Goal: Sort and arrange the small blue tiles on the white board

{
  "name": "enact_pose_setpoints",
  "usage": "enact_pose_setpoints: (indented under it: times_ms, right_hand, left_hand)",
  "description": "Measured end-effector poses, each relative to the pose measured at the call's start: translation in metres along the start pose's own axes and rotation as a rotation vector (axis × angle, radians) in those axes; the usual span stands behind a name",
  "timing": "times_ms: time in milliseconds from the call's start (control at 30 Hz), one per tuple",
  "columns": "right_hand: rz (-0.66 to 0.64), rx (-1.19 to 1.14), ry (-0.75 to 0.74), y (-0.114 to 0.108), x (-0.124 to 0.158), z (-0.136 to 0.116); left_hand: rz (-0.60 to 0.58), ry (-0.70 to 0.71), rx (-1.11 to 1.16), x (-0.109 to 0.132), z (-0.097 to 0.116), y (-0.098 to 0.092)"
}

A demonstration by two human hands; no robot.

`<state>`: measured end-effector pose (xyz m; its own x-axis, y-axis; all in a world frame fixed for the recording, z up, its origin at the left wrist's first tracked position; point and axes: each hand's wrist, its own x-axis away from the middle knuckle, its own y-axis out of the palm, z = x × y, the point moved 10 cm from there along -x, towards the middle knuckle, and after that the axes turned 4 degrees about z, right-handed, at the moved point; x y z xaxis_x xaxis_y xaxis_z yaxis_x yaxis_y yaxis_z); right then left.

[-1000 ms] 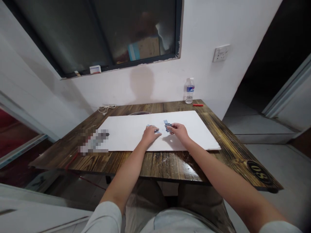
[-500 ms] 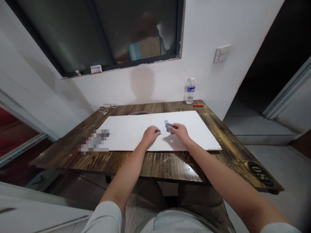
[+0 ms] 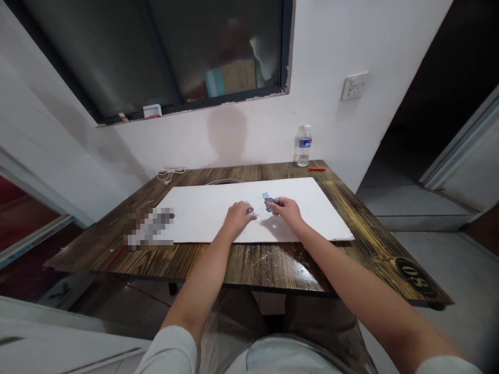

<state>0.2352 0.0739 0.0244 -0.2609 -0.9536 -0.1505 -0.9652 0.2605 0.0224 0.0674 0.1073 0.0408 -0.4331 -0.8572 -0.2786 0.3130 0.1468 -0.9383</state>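
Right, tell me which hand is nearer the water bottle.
The right hand, on the white board in front of the water bottle and slightly to its left. The left hand is farther away, further left along the board.

Under my left hand (image 3: 237,217) the blue patterned piece (image 3: 246,203) has mostly slipped from sight; a moment ago it stuck out past my fingers to the left; now only slivers show, near my fingertips.

Single head-worn view, from above the near edge of the table (image 3: 253,265), angled forward and down past the lap toward the wall (image 3: 175,145); left hand (image 3: 238,218) and right hand (image 3: 284,213) close.
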Motion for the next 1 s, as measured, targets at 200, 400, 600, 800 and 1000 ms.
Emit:
enact_pose_setpoints:
  times_ms: [200,400,600,800,1000]
  right_hand:
    - [-0.001,0.04,-0.015,0.0,-0.001,0.002]
    - [-0.007,0.061,-0.035,0.001,-0.002,0.003]
    - [-0.01,0.08,-0.031,0.0,-0.001,0.003]
    - [-0.009,0.012,0.016,0.001,-0.001,0.006]
    - [0.025,0.031,0.03,-0.004,0.003,0.0]
  left_hand:
    - [-0.057,-0.055,0.056,0.001,-0.006,0.005]
    - [-0.04,-0.094,0.109,0.0,-0.007,0.006]
    - [0.038,-0.169,0.16,0.001,-0.012,-0.001]
    - [0.198,-0.384,0.183,0.006,-0.04,-0.016]
    - [0.282,-0.335,0.719,-0.005,-0.038,-0.009]
